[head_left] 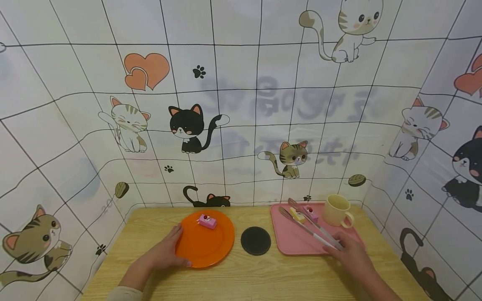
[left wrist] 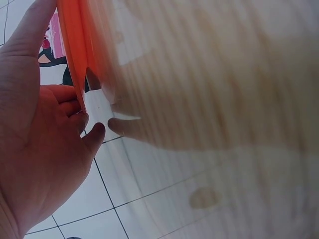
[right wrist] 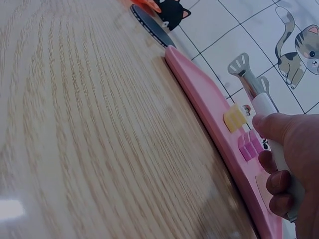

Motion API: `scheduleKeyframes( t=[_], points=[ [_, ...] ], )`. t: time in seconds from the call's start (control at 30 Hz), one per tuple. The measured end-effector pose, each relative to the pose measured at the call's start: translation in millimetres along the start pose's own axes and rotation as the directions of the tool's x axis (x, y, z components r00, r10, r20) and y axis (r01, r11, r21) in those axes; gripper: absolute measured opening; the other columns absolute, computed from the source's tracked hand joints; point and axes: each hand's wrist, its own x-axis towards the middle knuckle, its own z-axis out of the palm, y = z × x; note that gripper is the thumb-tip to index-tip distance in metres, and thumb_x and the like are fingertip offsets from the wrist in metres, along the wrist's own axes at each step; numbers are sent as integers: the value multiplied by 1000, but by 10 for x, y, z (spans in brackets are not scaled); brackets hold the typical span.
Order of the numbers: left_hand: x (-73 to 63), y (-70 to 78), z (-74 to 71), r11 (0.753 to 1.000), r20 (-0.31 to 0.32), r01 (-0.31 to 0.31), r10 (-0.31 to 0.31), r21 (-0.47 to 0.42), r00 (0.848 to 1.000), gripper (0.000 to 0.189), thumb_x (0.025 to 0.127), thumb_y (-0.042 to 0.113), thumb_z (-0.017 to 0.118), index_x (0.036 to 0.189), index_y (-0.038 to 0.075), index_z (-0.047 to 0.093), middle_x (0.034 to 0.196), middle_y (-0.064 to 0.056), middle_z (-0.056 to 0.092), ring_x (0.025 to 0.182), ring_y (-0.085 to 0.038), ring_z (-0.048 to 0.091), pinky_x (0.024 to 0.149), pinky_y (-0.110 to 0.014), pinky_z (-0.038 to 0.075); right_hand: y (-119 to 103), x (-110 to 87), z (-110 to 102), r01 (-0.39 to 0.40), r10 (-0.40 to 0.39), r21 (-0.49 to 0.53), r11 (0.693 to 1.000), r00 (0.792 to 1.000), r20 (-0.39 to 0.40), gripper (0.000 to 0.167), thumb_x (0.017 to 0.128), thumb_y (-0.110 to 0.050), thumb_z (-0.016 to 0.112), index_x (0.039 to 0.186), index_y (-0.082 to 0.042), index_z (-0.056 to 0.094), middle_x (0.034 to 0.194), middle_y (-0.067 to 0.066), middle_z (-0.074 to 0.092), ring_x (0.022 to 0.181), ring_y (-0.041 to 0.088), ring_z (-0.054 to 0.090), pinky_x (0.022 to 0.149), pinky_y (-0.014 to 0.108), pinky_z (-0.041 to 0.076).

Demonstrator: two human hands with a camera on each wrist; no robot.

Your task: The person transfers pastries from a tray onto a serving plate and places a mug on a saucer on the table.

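- Head view: the left hand (head_left: pixel 163 249) is curled round the left side of the orange plate (head_left: pixel 203 251) on the bench (head_left: pixel 244 282), holding it; one pink cake (head_left: pixel 208 222) sits towards the plate's far edge.
- The right hand (head_left: pixel 352 251) grasps the tongs (right wrist: pixel 264 104) by their handles over the pink tray (head_left: pixel 288 244); the tips stand apart.
- A yellow cake (head_left: pixel 298 215) and a second pink cake (head_left: pixel 312 213) sit side by side on the tray, near the mug (head_left: pixel 335 211). A black coaster (head_left: pixel 256 241) lies between plate and tray.
- The step in hand looks like lining the tongs up over the tray's cakes; in the right wrist view the tips are raised above them, pinching neither.
- The next move would seem to call for lowering the tips astride one cake and squeezing gently, plate held steady.
- Faint, reversed-looking writing (head_left: pixel 266 98) shows on the wall covering (head_left: pixel 237 62), too blurred to read; I can make out no brands or labels.
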Motion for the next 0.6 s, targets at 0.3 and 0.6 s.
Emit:
scheduleKeyframes(
  t=[0.3,0.6],
  points=[
    [18,-23,17,1000,-4,-4,4,3,1000,133,76,51,101,170,-8,29,181,-28,16,166,-53,17,130,-69,24,69,4,-64,-39,39,-30,999,999,7,36,96,-33,90,113,-8,72,89,1,66,83,22,56,71,35,43],
    [22,-40,23,1000,-9,-11,11,9,1000,133,75,52,101,170,-8,30,181,-29,17,165,-52,17,130,-69,24,103,-7,-73,-69,69,-29,997,998,0,39,96,-34,90,114,-5,71,89,3,66,83,23,57,72,37,42]
  ],
)
